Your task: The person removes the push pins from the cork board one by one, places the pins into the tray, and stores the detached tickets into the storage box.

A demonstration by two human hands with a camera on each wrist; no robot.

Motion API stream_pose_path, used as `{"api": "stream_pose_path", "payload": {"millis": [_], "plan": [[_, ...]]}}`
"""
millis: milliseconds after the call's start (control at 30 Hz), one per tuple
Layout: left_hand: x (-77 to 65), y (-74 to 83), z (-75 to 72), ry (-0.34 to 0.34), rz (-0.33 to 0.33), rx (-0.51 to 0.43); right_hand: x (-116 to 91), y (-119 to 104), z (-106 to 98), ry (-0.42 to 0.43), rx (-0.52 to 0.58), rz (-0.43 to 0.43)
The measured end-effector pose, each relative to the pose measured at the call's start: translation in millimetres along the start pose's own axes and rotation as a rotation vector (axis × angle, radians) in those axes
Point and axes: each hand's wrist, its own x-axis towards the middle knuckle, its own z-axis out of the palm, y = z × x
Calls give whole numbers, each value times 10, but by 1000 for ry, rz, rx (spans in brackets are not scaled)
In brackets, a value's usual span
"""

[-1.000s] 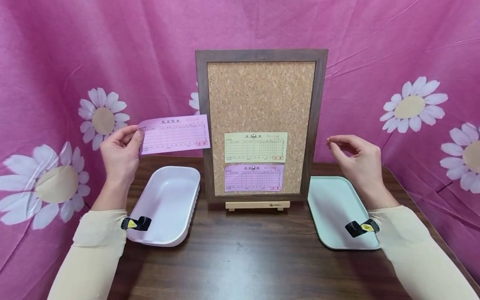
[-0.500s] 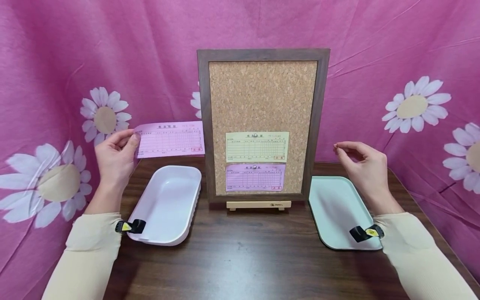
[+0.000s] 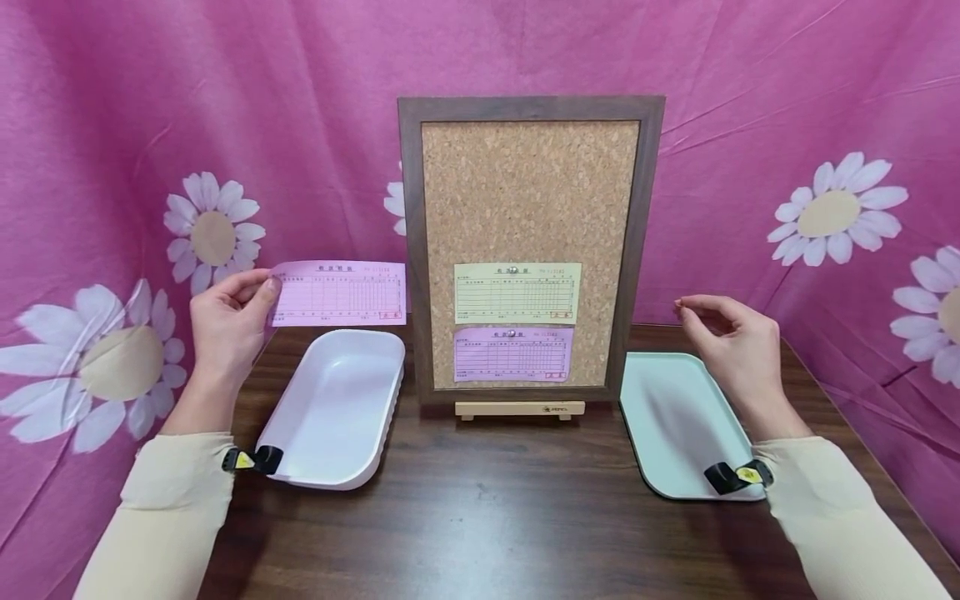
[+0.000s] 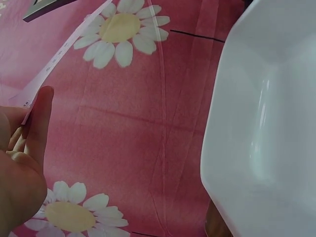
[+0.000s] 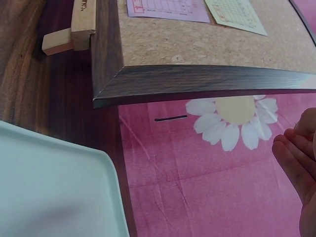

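My left hand (image 3: pixel 228 325) pinches a pink receipt slip (image 3: pixel 337 293) by its left edge, thumb in front. The slip hangs in the air over the far end of the white tray, left of the corkboard (image 3: pixel 528 192). In the left wrist view the slip (image 4: pixel 64 52) appears nearly edge-on. To the right of the board, my right hand (image 3: pixel 738 350) is raised above the green tray, thumb and fingertips pinching a tiny push pin (image 3: pixel 679 303), mostly hidden by the fingers. A yellow receipt slip (image 3: pixel 517 296) and, below it, another pink slip (image 3: pixel 512 357) are pinned low on the cork.
The framed board leans on a small wooden easel (image 3: pixel 519 409) at the table's middle. A deep white tray (image 3: pixel 393 400) stands left of it, a shallow green tray (image 3: pixel 652 417) right. Behind hangs a pink curtain (image 3: pixel 337 100) with daisies. Dark wooden table (image 3: pixel 480 525) lies in front.
My left hand and its pink slip have moved down and slightly left, and the slip now hangs straighter. The right hand has shifted right and a little lower, fingers still pinched.
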Motion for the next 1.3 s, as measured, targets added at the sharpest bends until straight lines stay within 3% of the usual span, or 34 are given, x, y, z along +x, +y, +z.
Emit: {"api": "stream_pose_path", "payload": {"millis": [200, 400, 600, 1033, 1300], "plan": [[15, -50, -56, 4, -17, -34, -45, 51, 2, 4, -16, -3], [-3, -86, -138, -18, -54, 103, -79, 132, 21, 10, -23, 1], [-33, -145, -188, -63, -105, 173, -121, 182, 11, 5, -36, 4], [-38, -318, -224, -114, -61, 209, -259, 331, -28, -12, -68, 42], [-66, -409, -247, -155, -84, 269, -302, 412, -6, -42, -60, 53]]}}
